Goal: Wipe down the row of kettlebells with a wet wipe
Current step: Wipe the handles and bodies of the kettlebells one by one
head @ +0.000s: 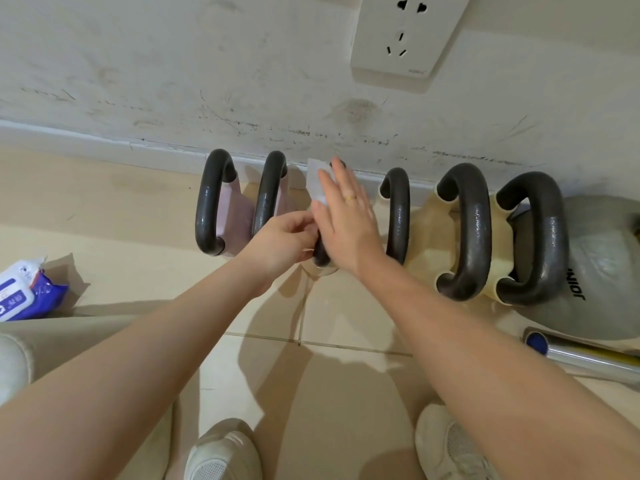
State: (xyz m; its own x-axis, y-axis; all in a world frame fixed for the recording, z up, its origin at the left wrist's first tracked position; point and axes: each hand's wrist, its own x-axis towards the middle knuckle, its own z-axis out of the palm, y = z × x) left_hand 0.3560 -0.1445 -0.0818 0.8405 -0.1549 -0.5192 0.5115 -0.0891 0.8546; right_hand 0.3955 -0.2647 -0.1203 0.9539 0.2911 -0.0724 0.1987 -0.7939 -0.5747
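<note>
Several kettlebells with black handles stand in a row on the floor against the wall: two pink ones (235, 209) at the left, cream ones (429, 233) to the right. My right hand (346, 216) lies flat with straight fingers on a white wet wipe (317, 181), pressing it onto the handle of the middle kettlebell (322, 256). My left hand (287, 242) grips the near end of that same handle, fingers curled round it. Most of this handle and the bell's body are hidden under my hands.
A blue and white pack of wet wipes (24, 292) lies on the tiled floor at the left. A grey ball (602, 258) and a silver bar (581, 358) are at the right. A wall socket (405, 39) is above. My shoes (225, 452) stand below.
</note>
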